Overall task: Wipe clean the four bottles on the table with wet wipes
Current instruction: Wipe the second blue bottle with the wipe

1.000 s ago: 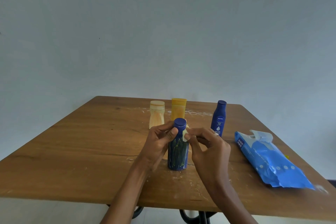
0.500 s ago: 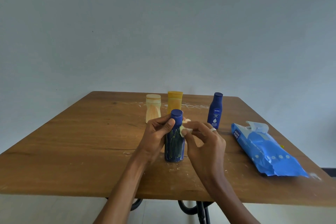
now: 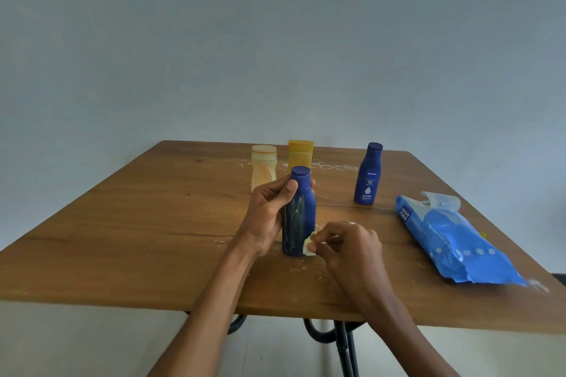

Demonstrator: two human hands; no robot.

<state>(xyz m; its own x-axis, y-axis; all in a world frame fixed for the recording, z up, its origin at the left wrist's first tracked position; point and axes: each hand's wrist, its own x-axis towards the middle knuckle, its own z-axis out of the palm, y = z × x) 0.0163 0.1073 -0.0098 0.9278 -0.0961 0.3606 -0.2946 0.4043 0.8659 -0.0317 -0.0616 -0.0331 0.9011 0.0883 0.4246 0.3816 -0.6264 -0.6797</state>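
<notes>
Blue and streaked with pale yellowish smears, the dirty bottle [image 3: 298, 211] stands upright near the middle of the wooden tabletop [image 3: 153, 223], a little toward the near edge. The left hand [image 3: 266, 217] wraps its upper half from the left, thumb across the shoulder just under the cap, fingers [image 3: 311, 183] curled round the far side. The right hand [image 3: 346, 246] has dropped since a second ago: then it pinched the wet wipe [image 3: 308, 247] up beside the cap, and now its fingers pinch that small folded wipe against the bottle's lower right side, close to the base. A ring [image 3: 352, 223] shows on one finger.

Toward the far edge stand three more bottles, in the same places as before: a pale cream bottle [image 3: 263, 168], a yellow bottle [image 3: 300, 154] just right of it and partly behind the held one's cap, and a blue Nivea bottle [image 3: 368, 174] well to the right. The blue wet wipes pack [image 3: 453, 242] lies by the right edge, its flap lifted. White specks and smears dot the wood around the bottles.
</notes>
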